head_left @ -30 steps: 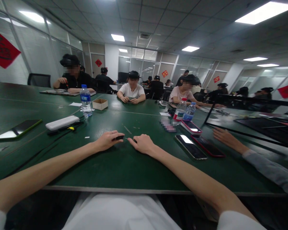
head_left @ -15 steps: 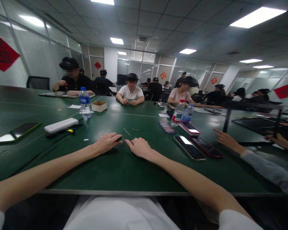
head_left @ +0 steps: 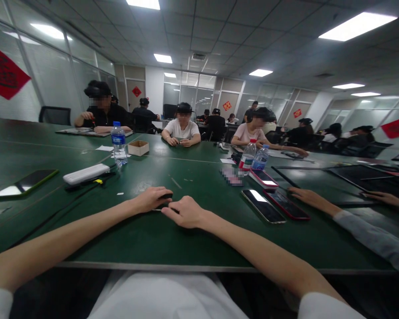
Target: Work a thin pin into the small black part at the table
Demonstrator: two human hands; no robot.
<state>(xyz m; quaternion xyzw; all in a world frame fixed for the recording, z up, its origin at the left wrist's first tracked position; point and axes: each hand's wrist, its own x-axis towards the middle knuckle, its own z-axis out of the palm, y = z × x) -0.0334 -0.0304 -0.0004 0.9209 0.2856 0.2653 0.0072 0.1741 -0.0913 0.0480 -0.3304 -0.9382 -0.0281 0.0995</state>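
Observation:
In the head view, my left hand rests low over the green table, its fingers closed around a small black object. Most of that object is hidden by my fingers, so its kind is unclear. Just to the right, my right hand has its fingers curled and its thumb stretched toward the left hand. Its fingertips are at the object's near side; what they pinch is hidden. A thin pale edge shows beneath the two hands.
A white power bank with cables and a green-edged phone lie left. Beyond stand a water bottle and an open box. Several phones and two bottles are right, near a co-worker's hand at a black frame.
My right hand has moved left to meet the left hand, its fingers now curled at the black object. More of that object shows. The co-worker's black frame has gone from upright to flat.

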